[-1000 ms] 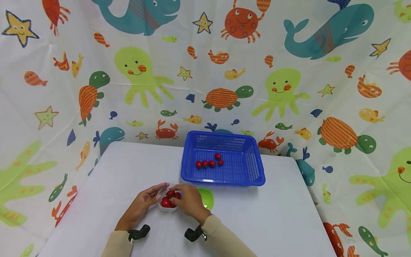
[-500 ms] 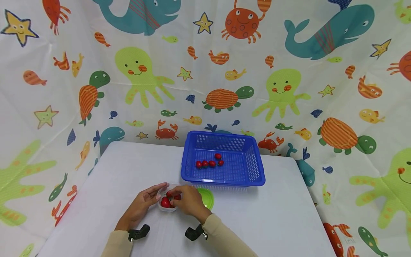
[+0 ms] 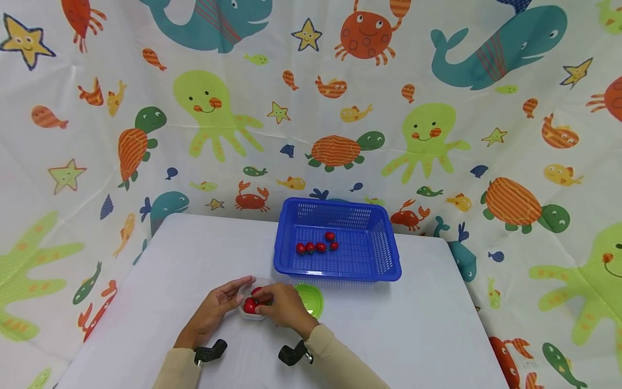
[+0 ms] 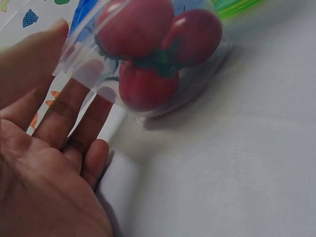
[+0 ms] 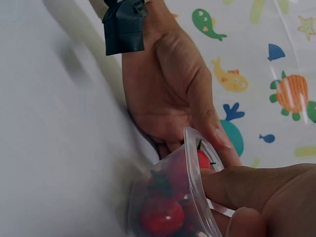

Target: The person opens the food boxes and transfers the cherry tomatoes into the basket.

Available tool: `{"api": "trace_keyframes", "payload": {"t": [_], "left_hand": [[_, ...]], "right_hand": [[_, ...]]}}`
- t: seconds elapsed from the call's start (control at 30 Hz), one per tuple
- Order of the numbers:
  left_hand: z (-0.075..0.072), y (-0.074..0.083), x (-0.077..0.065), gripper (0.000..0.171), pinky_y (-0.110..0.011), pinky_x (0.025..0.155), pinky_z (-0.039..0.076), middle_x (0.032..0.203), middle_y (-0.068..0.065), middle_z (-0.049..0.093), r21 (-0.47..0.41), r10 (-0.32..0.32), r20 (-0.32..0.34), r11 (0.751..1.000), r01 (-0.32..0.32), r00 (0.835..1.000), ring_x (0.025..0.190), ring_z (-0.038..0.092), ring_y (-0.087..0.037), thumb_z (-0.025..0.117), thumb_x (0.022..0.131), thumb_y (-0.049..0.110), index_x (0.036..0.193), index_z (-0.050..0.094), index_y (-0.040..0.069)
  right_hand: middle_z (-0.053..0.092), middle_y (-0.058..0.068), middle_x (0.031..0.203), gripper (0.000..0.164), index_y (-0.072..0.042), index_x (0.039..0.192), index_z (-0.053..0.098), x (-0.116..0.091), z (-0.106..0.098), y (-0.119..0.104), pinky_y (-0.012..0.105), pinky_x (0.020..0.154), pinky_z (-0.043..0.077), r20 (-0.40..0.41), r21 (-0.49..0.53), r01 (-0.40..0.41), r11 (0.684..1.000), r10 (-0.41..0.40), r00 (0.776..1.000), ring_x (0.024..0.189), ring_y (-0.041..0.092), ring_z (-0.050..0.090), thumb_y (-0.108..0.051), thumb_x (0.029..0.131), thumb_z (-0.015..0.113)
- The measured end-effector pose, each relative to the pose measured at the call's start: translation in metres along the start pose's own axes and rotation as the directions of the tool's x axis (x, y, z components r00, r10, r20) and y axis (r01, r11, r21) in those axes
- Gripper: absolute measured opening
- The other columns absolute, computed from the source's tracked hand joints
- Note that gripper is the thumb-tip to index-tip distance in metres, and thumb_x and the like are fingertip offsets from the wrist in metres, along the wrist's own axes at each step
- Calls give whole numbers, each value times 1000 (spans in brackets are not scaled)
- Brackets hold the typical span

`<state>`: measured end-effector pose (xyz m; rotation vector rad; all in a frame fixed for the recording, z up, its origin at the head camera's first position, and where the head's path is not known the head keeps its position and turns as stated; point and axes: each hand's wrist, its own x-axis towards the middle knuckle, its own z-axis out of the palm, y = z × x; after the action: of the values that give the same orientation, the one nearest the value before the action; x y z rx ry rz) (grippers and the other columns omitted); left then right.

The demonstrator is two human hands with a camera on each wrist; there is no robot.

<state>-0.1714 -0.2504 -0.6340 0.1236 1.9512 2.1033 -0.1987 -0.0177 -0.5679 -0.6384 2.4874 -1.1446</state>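
A small clear plastic container (image 3: 253,317) stands on the table with several red cherry tomatoes (image 3: 250,306) in it. Their green stems show through its wall in the left wrist view. My left hand (image 3: 212,313) rests against the container's left side, fingers extended and thumb by the rim. Inside the container, the fingers of my right hand (image 3: 285,307) pinch a cherry tomato, which they mostly cover. In the right wrist view the index finger reaches over the container's rim (image 5: 198,190), beside another cherry tomato (image 5: 203,160).
A blue basket (image 3: 335,276) at the back of the white table (image 3: 398,335) holds several more cherry tomatoes (image 3: 320,247). A green lid (image 3: 313,300) lies right of the container, partly behind my right hand. A sea-animal curtain (image 3: 311,183) hangs behind.
My right hand's fingers have shifted slightly within the container, covering more of the tomatoes there. My left hand and the blue basket stay in place.
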Motion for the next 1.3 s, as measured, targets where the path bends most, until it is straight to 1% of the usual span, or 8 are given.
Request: {"api": "trace_keyframes", "payload": {"t": [0.13, 0.2, 0.43, 0.53, 0.73, 0.8, 1.03, 1.3], "left_hand": [[0, -1, 0, 53, -4, 110, 37, 169, -11, 44, -6, 6, 2, 1000, -6, 1000, 141, 45, 18, 61, 108, 12, 159, 48, 7], [-1, -2, 1, 53, -4, 111, 37, 169, -11, 44, -8, 12, 4, 1000, -12, 1000, 141, 45, 17, 61, 108, 11, 159, 48, 7], [-1, -2, 1, 53, -4, 111, 36, 168, -12, 45, 2, 20, 6, 1000, -20, 1000, 142, 46, 15, 62, 107, 10, 158, 49, 7], [-1, -1, 1, 54, -4, 111, 37, 168, -12, 45, 0, 9, 1, 1000, -9, 1000, 141, 46, 16, 63, 106, 11, 158, 49, 7], [-1, 0, 0, 54, -3, 110, 37, 168, -11, 45, 16, -11, -16, 1000, 11, 1000, 140, 44, 19, 65, 106, 13, 158, 50, 9], [0, 0, 0, 54, -3, 110, 36, 168, -11, 46, 24, -15, -22, 1000, 15, 1000, 140, 44, 19, 65, 106, 13, 158, 50, 9], [1, 1, -1, 53, -2, 109, 36, 166, -9, 48, 37, -25, -25, 999, 26, 999, 139, 43, 20, 65, 106, 15, 157, 52, 11], [1, 2, 0, 53, -1, 108, 35, 167, -5, 48, 33, -40, -31, 999, 41, 999, 139, 42, 21, 66, 106, 16, 157, 52, 12]], "right_hand": [[82, -3, 106, 26, -13, 117, 81, 0, 0, 0, 24, 46, 53, 40, 83, -55, 995, 52, 998, 70, 6, 65, -12, 91, 84], [82, -4, 105, 26, -14, 117, 81, 0, 0, 0, 25, 40, 50, 55, 116, -75, 990, 69, 996, 61, 7, 61, -11, 92, 83], [82, -5, 103, 24, -15, 113, 82, -1, -3, -1, 23, 40, 49, 42, 128, -84, 988, 79, 996, 53, 10, 58, -5, 91, 82], [82, -7, 103, 23, -16, 113, 83, -1, -4, -3, 23, 40, 49, 59, 118, -96, 988, 90, 994, 51, 12, 57, -5, 92, 81], [81, -7, 104, 26, -19, 118, 82, 1, -9, -9, 23, 41, 49, 129, 115, -94, 989, 79, 988, 66, 12, 63, -7, 95, 79], [81, -7, 105, 27, -19, 119, 82, 3, -9, -10, 24, 41, 49, 146, 128, -99, 987, 80, 986, 67, 11, 63, -8, 95, 79], [79, -8, 95, 27, -18, 116, 83, 6, -11, -8, 21, 39, 43, 152, 230, -149, 962, 115, 982, 51, 13, 55, -7, 91, 82], [76, -10, 94, 26, -24, 111, 84, 4, -9, -7, 22, 41, 45, 162, 243, -167, 956, 130, 978, 58, 13, 58, -12, 88, 87]]}}
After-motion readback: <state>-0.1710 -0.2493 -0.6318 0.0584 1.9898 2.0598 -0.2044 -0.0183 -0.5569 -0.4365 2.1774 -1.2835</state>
